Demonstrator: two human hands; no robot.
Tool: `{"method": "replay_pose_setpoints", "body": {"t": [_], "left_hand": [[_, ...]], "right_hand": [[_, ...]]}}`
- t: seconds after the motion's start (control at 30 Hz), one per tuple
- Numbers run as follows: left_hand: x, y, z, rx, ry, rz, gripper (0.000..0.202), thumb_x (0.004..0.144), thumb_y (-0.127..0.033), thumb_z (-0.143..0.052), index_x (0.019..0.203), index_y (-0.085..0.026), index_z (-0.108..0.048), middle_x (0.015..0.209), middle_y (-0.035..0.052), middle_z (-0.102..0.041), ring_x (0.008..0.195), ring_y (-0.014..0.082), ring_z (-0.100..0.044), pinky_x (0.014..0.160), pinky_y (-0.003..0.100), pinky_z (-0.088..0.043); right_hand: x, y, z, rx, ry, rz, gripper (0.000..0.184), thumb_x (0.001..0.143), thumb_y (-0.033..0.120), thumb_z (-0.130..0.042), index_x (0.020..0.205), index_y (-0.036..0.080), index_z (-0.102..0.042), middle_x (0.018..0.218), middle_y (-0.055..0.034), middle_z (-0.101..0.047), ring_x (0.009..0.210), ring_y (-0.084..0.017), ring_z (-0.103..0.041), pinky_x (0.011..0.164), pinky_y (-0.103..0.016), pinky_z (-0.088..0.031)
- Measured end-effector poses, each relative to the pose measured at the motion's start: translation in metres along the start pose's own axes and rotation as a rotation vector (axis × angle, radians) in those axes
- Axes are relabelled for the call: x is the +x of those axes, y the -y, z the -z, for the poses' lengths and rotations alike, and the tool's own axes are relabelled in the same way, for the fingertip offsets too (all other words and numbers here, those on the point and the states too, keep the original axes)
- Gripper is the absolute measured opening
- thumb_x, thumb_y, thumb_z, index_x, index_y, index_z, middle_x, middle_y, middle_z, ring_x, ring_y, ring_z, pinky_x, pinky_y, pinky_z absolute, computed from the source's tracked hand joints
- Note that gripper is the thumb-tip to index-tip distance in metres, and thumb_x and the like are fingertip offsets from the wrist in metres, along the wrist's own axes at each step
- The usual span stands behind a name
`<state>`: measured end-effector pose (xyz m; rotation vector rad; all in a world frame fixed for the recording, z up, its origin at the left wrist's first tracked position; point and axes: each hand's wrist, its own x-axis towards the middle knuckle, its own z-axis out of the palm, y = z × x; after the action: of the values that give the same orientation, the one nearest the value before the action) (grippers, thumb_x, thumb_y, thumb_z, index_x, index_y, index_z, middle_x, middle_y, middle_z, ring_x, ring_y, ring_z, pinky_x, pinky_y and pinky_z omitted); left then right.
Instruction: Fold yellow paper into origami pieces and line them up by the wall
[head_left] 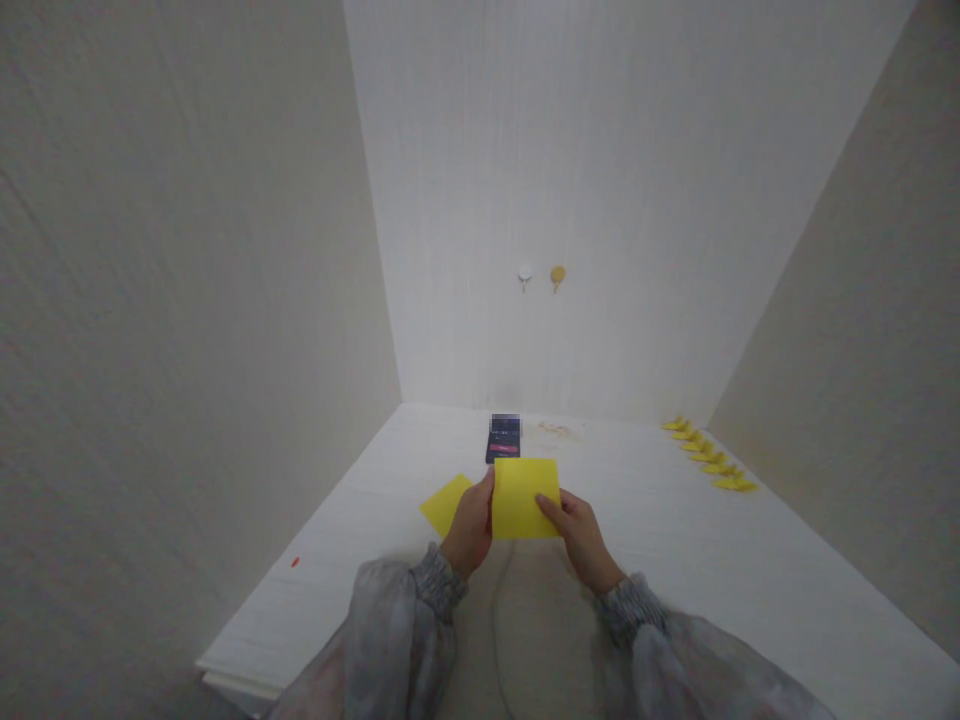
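A square sheet of yellow paper [523, 490] is held up flat between my two hands, above the white table. My left hand [472, 522] grips its left edge, fingers behind it. On the right side, my right hand [581, 535] pinches the sheet with the thumb on its front face and the fingers behind. A second yellow sheet [444, 503] lies on the table, partly covered by my left hand. Just past the held sheet, a phone [503, 440] with a lit screen rests near the back wall.
Several folded yellow paper pieces [709, 456] stand in a row at the table's right back. A small red bit [295, 562] lies at left. Walls enclose the table [337, 545]; a white hook [525, 275] and a gold hook [557, 275] are on the back wall.
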<state>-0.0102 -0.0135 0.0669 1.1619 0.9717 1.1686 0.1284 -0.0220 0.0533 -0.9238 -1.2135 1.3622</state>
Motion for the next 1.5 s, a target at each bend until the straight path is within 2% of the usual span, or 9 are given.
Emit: {"method": "replay_pose_setpoints", "body": {"t": [0.13,0.33,0.5,0.63,0.83,1.07,1.23,1.37,1.5], "left_hand": [[0.005,0.001,-0.006,-0.117,0.085,-0.051,0.047,0.073,-0.051,-0.043,0.095,-0.011,-0.057,0.081,0.0092,-0.064,0.071,0.0187,-0.06,0.062,0.028,-0.046],[0.013,0.017,-0.002,-0.245,0.161,0.036,0.042,0.066,-0.045,-0.056,0.087,-0.009,-0.06,0.074,0.0085,-0.064,0.065,0.0163,-0.059,0.061,0.027,-0.045],[0.016,0.036,0.007,-0.113,0.152,0.107,0.037,0.066,-0.045,-0.055,0.079,-0.011,-0.061,0.065,0.0041,-0.062,0.052,0.011,-0.054,0.049,0.021,-0.041],[0.021,0.047,0.01,0.036,0.074,0.036,0.031,0.065,-0.042,-0.057,0.071,-0.012,-0.061,0.063,0.0021,-0.061,0.051,0.0097,-0.051,0.048,0.02,-0.038],[0.018,0.045,0.009,-0.045,0.263,0.096,0.031,0.063,-0.037,-0.06,0.081,-0.013,-0.061,0.069,0.003,-0.062,0.057,0.0116,-0.055,0.052,0.021,-0.039],[0.019,0.047,0.015,-0.026,0.244,0.067,0.021,0.062,-0.031,-0.062,0.07,-0.012,-0.063,0.061,0.0016,-0.061,0.051,0.0082,-0.05,0.05,0.019,-0.036],[0.02,0.05,0.019,-0.022,0.229,0.072,0.023,0.059,-0.025,-0.064,0.078,-0.012,-0.065,0.065,0.0026,-0.062,0.055,0.0097,-0.052,0.051,0.02,-0.039],[0.017,0.046,0.017,-0.129,0.234,0.094,0.019,0.062,-0.024,-0.061,0.075,-0.012,-0.064,0.069,0.0042,-0.061,0.059,0.0105,-0.054,0.054,0.021,-0.042],[0.013,0.039,0.014,-0.281,0.342,0.186,0.04,0.074,-0.041,-0.046,0.107,-0.019,-0.051,0.079,0.0059,-0.06,0.068,0.0152,-0.058,0.059,0.028,-0.047]], "right_hand": [[-0.001,0.005,0.009,-0.025,-0.073,-0.021,0.047,0.059,0.053,-0.06,0.082,0.013,-0.061,0.074,-0.0082,-0.067,0.069,-0.026,-0.061,0.062,-0.037,-0.047],[0.002,0.004,0.018,-0.025,-0.02,0.028,0.042,0.059,0.049,-0.062,0.084,0.015,-0.062,0.079,-0.0074,-0.067,0.068,-0.023,-0.061,0.063,-0.036,-0.047],[0.004,-0.005,0.029,-0.053,0.013,-0.055,0.041,0.057,0.049,-0.063,0.082,0.016,-0.064,0.072,-0.0058,-0.067,0.062,-0.023,-0.061,0.061,-0.038,-0.047],[0.003,-0.013,0.036,-0.082,0.02,-0.062,0.038,0.059,0.048,-0.062,0.083,0.018,-0.064,0.075,-0.005,-0.067,0.066,-0.023,-0.061,0.065,-0.038,-0.047],[0.0,-0.014,0.042,-0.042,-0.013,-0.037,0.035,0.06,0.045,-0.062,0.083,0.018,-0.064,0.074,-0.0053,-0.067,0.063,-0.021,-0.061,0.061,-0.035,-0.048],[-0.007,-0.015,0.043,0.047,0.126,-0.144,0.064,0.057,0.031,-0.068,0.116,0.023,-0.045,0.073,-0.0021,-0.066,0.044,-0.014,-0.057,0.039,-0.027,-0.046],[-0.011,-0.018,0.049,0.029,0.148,-0.166,0.025,0.063,0.026,-0.062,0.087,0.017,-0.065,0.072,-0.0041,-0.066,0.054,-0.016,-0.06,0.05,-0.033,-0.051],[-0.014,-0.017,0.051,0.088,0.12,-0.15,0.014,0.063,0.018,-0.059,0.074,0.018,-0.068,0.066,-0.0025,-0.066,0.051,-0.016,-0.059,0.047,-0.031,-0.051],[-0.014,-0.017,0.052,0.082,0.085,-0.099,0.012,0.064,0.017,-0.056,0.067,0.019,-0.068,0.066,-0.0019,-0.065,0.051,-0.015,-0.059,0.045,-0.028,-0.05]]}}
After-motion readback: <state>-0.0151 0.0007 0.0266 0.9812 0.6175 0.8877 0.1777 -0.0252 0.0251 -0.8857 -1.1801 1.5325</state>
